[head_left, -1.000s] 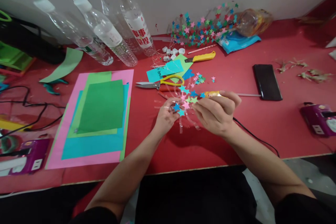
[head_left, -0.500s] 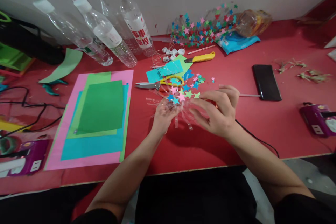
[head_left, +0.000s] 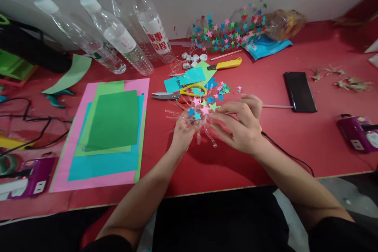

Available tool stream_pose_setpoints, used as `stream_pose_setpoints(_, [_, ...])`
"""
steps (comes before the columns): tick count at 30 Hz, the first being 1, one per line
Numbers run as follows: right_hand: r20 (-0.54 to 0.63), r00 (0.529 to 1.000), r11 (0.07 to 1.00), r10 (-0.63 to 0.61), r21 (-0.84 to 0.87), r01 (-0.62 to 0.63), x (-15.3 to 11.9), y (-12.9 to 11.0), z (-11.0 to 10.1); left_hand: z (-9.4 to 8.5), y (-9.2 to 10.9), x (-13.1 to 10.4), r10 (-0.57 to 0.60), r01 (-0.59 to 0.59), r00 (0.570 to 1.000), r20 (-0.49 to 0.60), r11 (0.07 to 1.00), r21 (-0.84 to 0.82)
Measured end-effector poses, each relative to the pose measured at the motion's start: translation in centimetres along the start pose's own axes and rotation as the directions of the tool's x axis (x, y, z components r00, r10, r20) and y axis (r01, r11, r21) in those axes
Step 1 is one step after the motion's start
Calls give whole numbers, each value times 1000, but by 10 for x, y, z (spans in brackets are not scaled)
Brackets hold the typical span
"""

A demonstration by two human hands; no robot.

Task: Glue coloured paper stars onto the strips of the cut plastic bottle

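My left hand [head_left: 183, 130] is closed around a clear plastic piece cut into strips [head_left: 211, 137], which fan out around the fingers. Pink, blue and green paper stars [head_left: 204, 109] sit over the top of it. From the right, my right hand [head_left: 240, 126] reaches in with bent fingers, its fingertips at a light green star [head_left: 217, 108] that they partly cover. Just beyond the hands lie yellow-handled scissors [head_left: 177, 94] with the blades pointing left. Loose small stars [head_left: 223, 88] are scattered beside them.
Stacked coloured paper [head_left: 113, 120] lies on the left, with several clear bottles [head_left: 156, 35] standing behind. A yellow cutter [head_left: 228, 63], a star-covered clear strip object [head_left: 227, 33] and a blue packet [head_left: 268, 48] are at the back. A phone [head_left: 300, 91] and a purple box [head_left: 356, 134] lie right.
My right hand has shifted slightly left toward the clear plastic piece, and the light green star at its fingertips has moved with it. My left hand has stayed nearly still.
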State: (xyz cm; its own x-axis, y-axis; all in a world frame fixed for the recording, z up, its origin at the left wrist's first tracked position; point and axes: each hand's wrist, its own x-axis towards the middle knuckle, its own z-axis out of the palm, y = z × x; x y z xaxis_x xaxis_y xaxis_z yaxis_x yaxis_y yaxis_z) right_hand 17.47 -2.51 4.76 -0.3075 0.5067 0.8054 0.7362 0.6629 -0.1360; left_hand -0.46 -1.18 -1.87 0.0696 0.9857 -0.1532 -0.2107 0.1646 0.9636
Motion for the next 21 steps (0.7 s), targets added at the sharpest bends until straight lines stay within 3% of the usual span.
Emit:
stream_pose_setpoints(12, [34, 999, 998, 38, 38, -39, 1, 0, 0, 0, -1, -1, -25, 25, 1000, -18, 1000, -6])
stream_pose_setpoints(21, [-11, 1000, 1000, -5, 19, 5, 3, -1, 1, 4, 10, -3, 40, -40, 999, 4, 996, 75])
